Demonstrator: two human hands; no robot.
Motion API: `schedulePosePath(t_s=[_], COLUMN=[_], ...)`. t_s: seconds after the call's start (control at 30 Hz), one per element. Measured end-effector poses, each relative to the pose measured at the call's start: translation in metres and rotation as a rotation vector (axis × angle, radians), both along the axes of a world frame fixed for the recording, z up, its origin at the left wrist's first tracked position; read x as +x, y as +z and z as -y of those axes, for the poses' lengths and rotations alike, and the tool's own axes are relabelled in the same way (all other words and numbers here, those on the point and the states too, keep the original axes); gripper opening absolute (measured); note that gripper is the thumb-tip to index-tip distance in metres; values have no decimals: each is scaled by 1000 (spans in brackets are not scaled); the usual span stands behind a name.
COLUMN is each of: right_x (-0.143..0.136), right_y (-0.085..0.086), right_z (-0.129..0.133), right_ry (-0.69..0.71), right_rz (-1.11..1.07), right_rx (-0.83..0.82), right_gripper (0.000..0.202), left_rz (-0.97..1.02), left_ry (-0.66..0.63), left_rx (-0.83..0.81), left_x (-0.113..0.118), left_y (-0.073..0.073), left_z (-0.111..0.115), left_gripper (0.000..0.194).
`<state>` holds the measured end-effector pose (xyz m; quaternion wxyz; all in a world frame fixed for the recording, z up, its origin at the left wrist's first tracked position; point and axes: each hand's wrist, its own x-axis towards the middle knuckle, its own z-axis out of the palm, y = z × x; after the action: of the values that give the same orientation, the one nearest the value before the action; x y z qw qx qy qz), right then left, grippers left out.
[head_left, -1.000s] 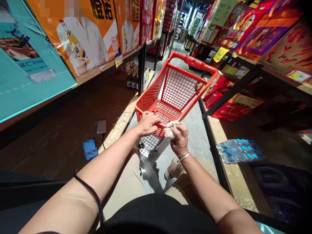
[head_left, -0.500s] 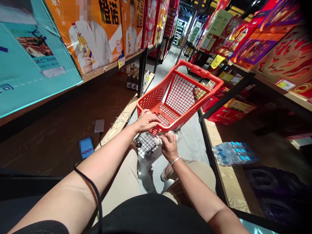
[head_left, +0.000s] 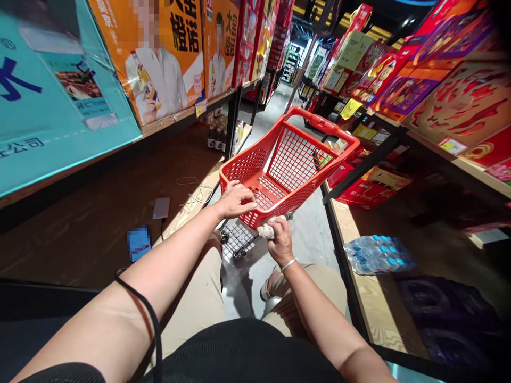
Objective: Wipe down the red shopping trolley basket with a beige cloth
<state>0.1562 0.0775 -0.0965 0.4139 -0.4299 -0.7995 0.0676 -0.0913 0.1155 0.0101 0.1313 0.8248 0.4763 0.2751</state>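
Observation:
A red shopping cart (head_left: 275, 183) stands in the aisle in front of my knees, its plastic basket tilted in view and its handle at the far right. My left hand (head_left: 236, 200) is closed over the basket's near rim. Bunched in the fingers of my right hand (head_left: 281, 242) is a whitish cloth (head_left: 266, 230), pressed against the outside of the basket near its lower front corner. Below the basket shows the cart's wire lower rack (head_left: 238, 242) with its wheels.
Left shelving holds a turquoise carton (head_left: 59, 122) and orange cartons (head_left: 159, 64); below lie a power bank (head_left: 161, 208), a blue packet (head_left: 139, 243) and a cable. On the right, packed bottles (head_left: 377, 254) rest on a wooden ledge (head_left: 359, 295), with red gift boxes (head_left: 371, 183) beyond.
My right hand and the cloth have shifted slightly along the outside of the basket. The left hand stays on the rim. The whole view has tilted a little.

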Motion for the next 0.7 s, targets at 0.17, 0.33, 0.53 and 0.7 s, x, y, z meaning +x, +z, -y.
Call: schedulePosePath(t_s=[0.17, 0.33, 0.53, 0.7], right_x=[11, 16, 59, 56], right_y=[76, 114, 149, 148], right_z=[-10, -52, -152, -162], right_ry=[-69, 110, -302, -399], right_rz=[-4, 271, 234, 98], right_rx=[208, 93, -33, -107], right_gripper=[50, 33, 20, 25], left_rz=[-9, -24, 14, 14], left_ry=[-64, -7, -47, -52], left_rx=[81, 117, 90, 106], left_x=[25, 44, 38, 36], left_y=[2, -6, -12, -13], left_z=[22, 31, 25, 24], left_gripper=[34, 24, 30, 28])
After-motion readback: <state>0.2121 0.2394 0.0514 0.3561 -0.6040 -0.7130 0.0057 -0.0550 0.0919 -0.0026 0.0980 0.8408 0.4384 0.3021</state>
